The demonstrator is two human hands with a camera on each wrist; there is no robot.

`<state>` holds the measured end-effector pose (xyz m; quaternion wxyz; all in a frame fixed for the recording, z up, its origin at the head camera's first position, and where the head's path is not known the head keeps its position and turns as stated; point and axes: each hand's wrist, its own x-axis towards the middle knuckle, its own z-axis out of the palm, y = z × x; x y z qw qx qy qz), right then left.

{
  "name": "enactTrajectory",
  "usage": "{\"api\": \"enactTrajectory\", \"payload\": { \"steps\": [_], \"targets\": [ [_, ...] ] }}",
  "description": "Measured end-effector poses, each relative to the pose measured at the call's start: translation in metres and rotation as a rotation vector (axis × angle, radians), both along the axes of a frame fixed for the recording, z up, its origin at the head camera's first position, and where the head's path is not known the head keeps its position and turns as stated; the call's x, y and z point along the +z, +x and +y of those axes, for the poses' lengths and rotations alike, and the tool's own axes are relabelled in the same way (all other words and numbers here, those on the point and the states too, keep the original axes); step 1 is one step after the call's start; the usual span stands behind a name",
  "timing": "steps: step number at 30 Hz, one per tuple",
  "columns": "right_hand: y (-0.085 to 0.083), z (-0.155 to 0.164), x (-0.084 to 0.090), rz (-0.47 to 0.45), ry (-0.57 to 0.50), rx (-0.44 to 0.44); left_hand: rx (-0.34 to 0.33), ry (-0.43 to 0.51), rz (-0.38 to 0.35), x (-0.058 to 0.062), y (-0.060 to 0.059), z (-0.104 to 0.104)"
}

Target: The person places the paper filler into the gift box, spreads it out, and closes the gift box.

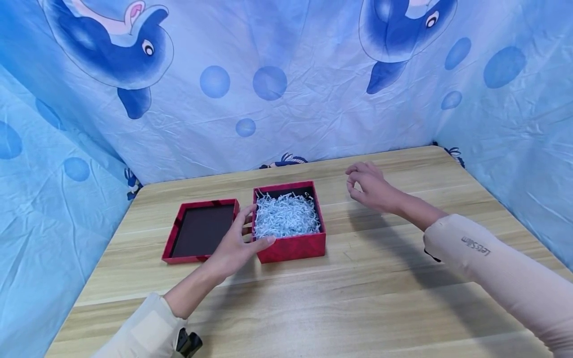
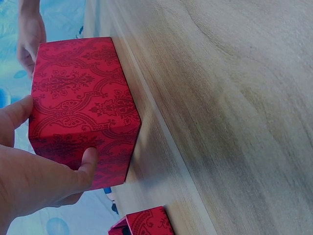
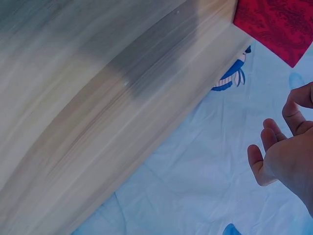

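The red box [image 1: 293,248] lay just to the right of the fingers of the left hand [image 1: 230,250], which were spread and touching its near left corner, thumb over the near rim. The fingers of the right hand [image 1: 369,186] hung loosely bent, pinching nothing, the box apart to their left, so the left was nearer. The box looked almost square, no long axis telling; pale shredded paper [image 1: 286,216] filled it. Behind the left fingers, a shallow red lid [image 1: 203,231] lay on the surface [image 1: 313,308].
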<state>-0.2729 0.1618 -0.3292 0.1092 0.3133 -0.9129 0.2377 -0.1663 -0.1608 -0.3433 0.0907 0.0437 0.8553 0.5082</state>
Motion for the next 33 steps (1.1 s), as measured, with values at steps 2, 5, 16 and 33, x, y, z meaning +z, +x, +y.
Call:
{"api": "enactTrajectory", "payload": {
  "steps": [2,5,16,33],
  "targets": [
    [0.001,-0.004,0.001,-0.002,0.000,0.001,-0.001,0.005,0.000,0.000,0.000,0.000],
    [0.002,-0.012,0.001,-0.006,0.000,0.002,-0.002,0.008,0.000,0.000,0.000,0.000],
    [0.008,-0.059,0.013,-0.040,0.001,0.099,0.002,-0.004,-0.001,0.001,0.001,0.002],
    [0.017,-0.114,0.006,-0.065,0.200,0.209,-0.006,-0.002,-0.011,0.001,0.000,0.000]
  ]
}}
